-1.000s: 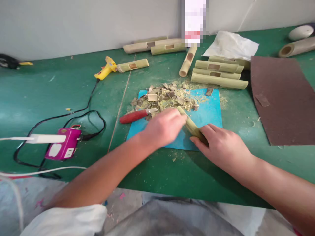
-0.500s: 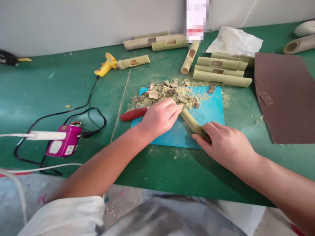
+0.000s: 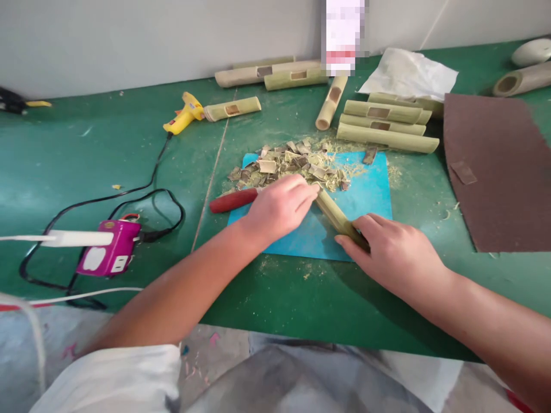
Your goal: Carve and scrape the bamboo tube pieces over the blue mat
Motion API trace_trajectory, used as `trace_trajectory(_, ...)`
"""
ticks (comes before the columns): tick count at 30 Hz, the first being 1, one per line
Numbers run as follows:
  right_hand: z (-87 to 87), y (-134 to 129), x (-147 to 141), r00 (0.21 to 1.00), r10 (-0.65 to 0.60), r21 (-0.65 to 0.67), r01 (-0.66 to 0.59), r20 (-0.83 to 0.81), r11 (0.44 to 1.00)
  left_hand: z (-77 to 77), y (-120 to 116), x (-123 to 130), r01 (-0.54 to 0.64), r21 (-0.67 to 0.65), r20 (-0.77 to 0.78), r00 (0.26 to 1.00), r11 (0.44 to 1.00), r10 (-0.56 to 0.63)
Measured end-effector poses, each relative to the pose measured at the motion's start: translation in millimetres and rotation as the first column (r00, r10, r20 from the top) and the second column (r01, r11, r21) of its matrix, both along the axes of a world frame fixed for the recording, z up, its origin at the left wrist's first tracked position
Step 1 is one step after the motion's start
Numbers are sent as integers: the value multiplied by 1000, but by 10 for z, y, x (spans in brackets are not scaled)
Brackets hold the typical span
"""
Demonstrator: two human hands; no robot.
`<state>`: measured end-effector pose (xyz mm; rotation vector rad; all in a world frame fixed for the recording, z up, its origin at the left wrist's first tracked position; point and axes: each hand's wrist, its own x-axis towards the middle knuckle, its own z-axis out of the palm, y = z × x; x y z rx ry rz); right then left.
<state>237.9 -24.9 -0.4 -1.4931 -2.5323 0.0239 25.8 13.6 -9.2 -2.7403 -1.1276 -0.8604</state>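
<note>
My right hand [image 3: 398, 246] is wrapped round the near end of a green bamboo tube [image 3: 333, 212], which slants over a blue mat [image 3: 301, 235]. At the tube's far end, my left hand [image 3: 286, 203] is closed, fingertips pressed together against the rim. Whatever those fingers pinch is too small and hidden to make out. A tool with a red handle [image 3: 232, 201] lies just left of my left hand, its other end hidden behind the hand. Beyond both hands, a heap of bamboo chips and shavings [image 3: 293, 160] covers the mat's far part.
Several cut bamboo tubes [image 3: 387, 137] with square openings lie at the back. A brown sheet [image 3: 499, 183] is on the right. To the left are a yellow glue gun [image 3: 185, 115], its black cable, and a purple power socket [image 3: 109, 246]. The green table's [image 3: 267, 310] front edge is close to me.
Hardly anything differs. The view has shifted very slightly; both hands keep their places on the bamboo tube.
</note>
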Motion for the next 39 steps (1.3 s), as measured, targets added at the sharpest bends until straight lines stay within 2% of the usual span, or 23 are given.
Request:
trace_trajectory(1,-3,-1,1,1000,0,-3,0,3,1000,-2,-8,4,-48,8,4,999,999,48)
trace_trajectory(5,-7,-3,2,1000,6,-12,-5,1,1000,-4,-29,10,97,-51,-30,995,994,-99)
trace_trajectory(9,-7,-2,4,1000,2,4,-2,-7,1000,-10,-7,-5,-14,-15,0,1000,1000,14)
trace_trajectory(13,-10,-4,9,1000,5,0,-5,-13,1000,-14,0,-1,131,-70,-30,991,989,-134)
trace_trajectory(16,-6,-5,3,1000,-3,-11,3,-2,1000,-4,-7,7,-26,0,16,1000,1000,26)
trace_trajectory(17,-3,-4,0,1000,-2,-12,2,-1,1000,0,-18,14,-26,-1,-4,1000,1000,26)
trace_trajectory(20,5,-4,-10,1000,7,-19,-7,-7,1000,3,-48,29,145,-81,-36,988,986,-148)
trace_trajectory(21,7,-4,-12,1000,5,-20,-5,-9,1000,1,-47,27,158,-76,-26,987,985,-160)
trace_trajectory(24,8,-5,-10,1000,-2,-12,2,-7,1000,-6,-22,5,-33,-10,13,999,999,34)
trace_trajectory(25,7,-5,-8,1000,2,-8,-2,-9,1000,-7,-17,0,-37,-16,1,999,999,37)
trace_trajectory(28,3,-5,-3,1000,22,-3,-22,-14,1000,-2,-24,-2,145,-77,-25,989,986,-148)
trace_trajectory(29,3,-6,-3,1000,22,-2,-22,-14,1000,2,-25,-2,171,-70,-16,985,983,-172)
trace_trajectory(32,6,-9,-5,1000,11,3,-11,-1,1000,13,-18,-6,11,8,26,1000,1000,-11)
trace_trajectory(33,8,-10,-5,1000,13,0,-13,2,1000,15,-16,-8,12,1,11,1000,1000,-12)
trace_trajectory(36,17,-10,-4,1000,24,-18,-24,0,1000,11,-18,-10,136,-50,-1,991,989,-136)
trace_trajectory(37,20,-9,-4,1000,23,-23,-22,1,999,8,-17,-12,143,-47,9,990,989,-143)
trace_trajectory(39,24,-7,-4,1000,15,-25,-15,8,1000,4,-15,-13,66,-3,18,998,998,-66)
